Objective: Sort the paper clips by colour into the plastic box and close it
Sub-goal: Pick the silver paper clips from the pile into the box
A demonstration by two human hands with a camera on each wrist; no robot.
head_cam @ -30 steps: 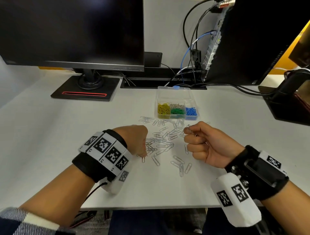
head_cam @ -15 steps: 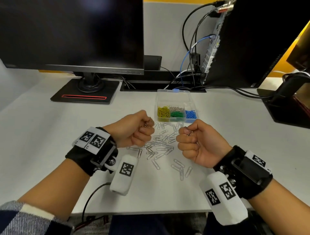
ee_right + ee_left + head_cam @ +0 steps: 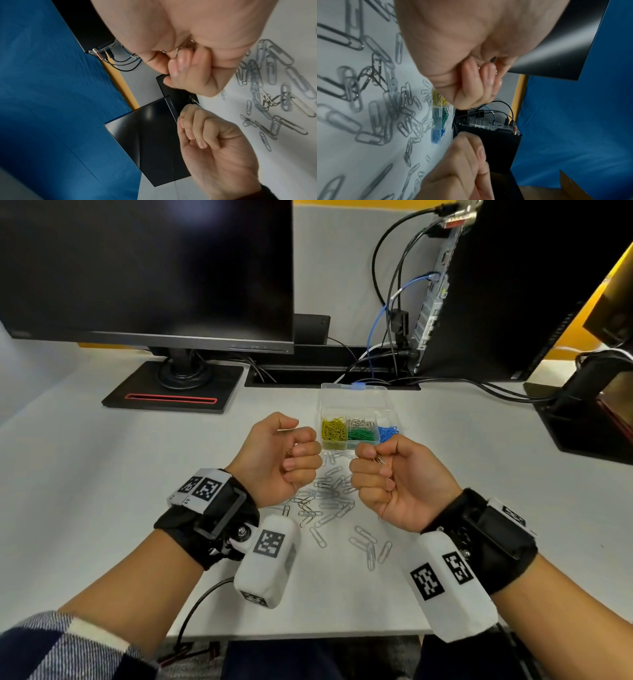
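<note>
Plastic box (image 3: 354, 400) open; yellow, green, blue, some silver sorted. Silver paper clips (image 3: 329, 501) loose just before it. Left hand (image 3: 279, 457), right hand (image 3: 387, 477) fisted round clips.

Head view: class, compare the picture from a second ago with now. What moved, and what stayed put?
The left hand lifted off the loose paper clips, turned palm-up and rose toward the plastic box, gripping clips. The right hand kept its fistful, shifting little. Box and pile stayed put.
</note>
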